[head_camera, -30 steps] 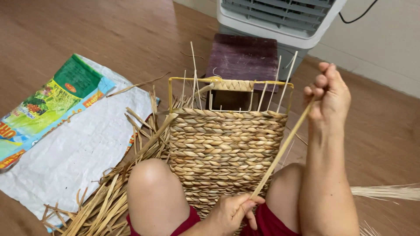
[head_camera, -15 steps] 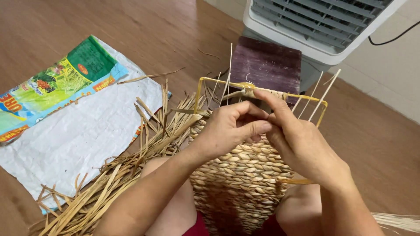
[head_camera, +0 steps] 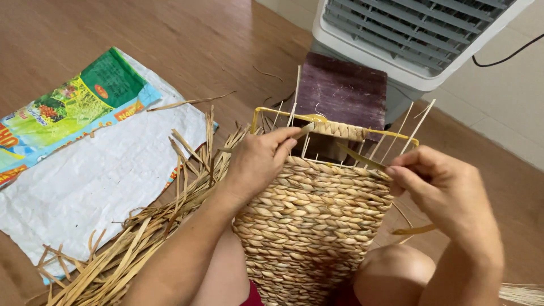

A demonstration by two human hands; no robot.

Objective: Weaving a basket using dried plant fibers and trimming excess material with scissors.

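Brown wooden floor [head_camera: 170,34]; white woven sack [head_camera: 96,187] at nine o'clock, dried straw strips [head_camera: 141,249] at seven, dark purple block [head_camera: 340,90] and grey air cooler [head_camera: 419,39] at one.

Half-woven basket [head_camera: 314,226]: dried plant fibre twisted into thick braids, pale tan, matt, rough & ridged. Its frame [head_camera: 272,111] is thin wire w/ a glossy yellow coating; upright spokes [head_camera: 407,129] look like slim pale sticks, smooth. Strand [head_camera: 358,157] pinched by right hand [head_camera: 447,192]: flat dry leaf strip, dull yellow-green. Left hand [head_camera: 258,161] rests on the braided rim. Loose strips [head_camera: 130,255] on floor: same dry fibre, straw-coloured, frayed. Sack [head_camera: 85,170]: woven plastic, white side crinkled w/ slight sheen, printed side glossier. Floor [head_camera: 187,39]: brown wood-look boards, smooth, satin. Stool [head_camera: 343,93]: dark purplish board, worn, matt. Fan unit [head_camera: 419,34]: smooth grey-white plastic.
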